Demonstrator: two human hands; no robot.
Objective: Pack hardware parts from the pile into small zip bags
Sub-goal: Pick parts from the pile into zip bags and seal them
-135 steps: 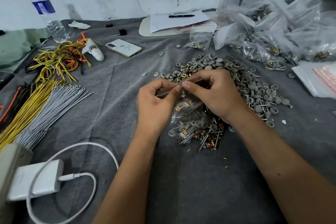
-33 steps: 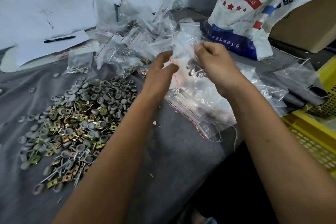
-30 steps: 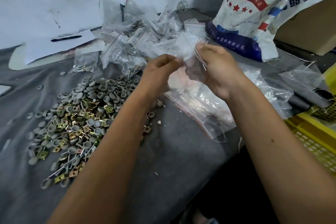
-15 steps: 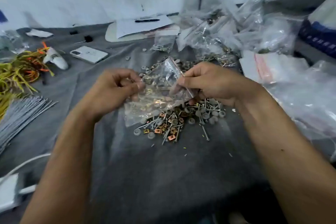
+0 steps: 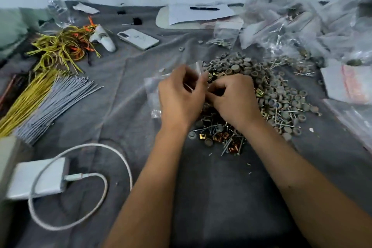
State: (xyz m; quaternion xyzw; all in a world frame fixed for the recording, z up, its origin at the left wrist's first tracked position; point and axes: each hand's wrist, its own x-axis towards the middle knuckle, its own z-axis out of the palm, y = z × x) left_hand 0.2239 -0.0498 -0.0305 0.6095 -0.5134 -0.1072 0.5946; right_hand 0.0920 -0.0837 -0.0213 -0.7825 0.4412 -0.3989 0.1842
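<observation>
Lower left: white charger [image 5: 38, 179] with looped cable. Mid-frame: left hand [image 5: 180, 98] pinching a clear zip bag [image 5: 155, 94]; right hand [image 5: 234, 96] curled tight over the hardware pile [image 5: 267, 94] (grasped part not visible). Upper right: filled bags [image 5: 302, 26] heaped.

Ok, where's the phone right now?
In the head view the phone lies flat on the grey cloth, upper left of centre, just right of the white tool and left of the paper pad.
</observation>
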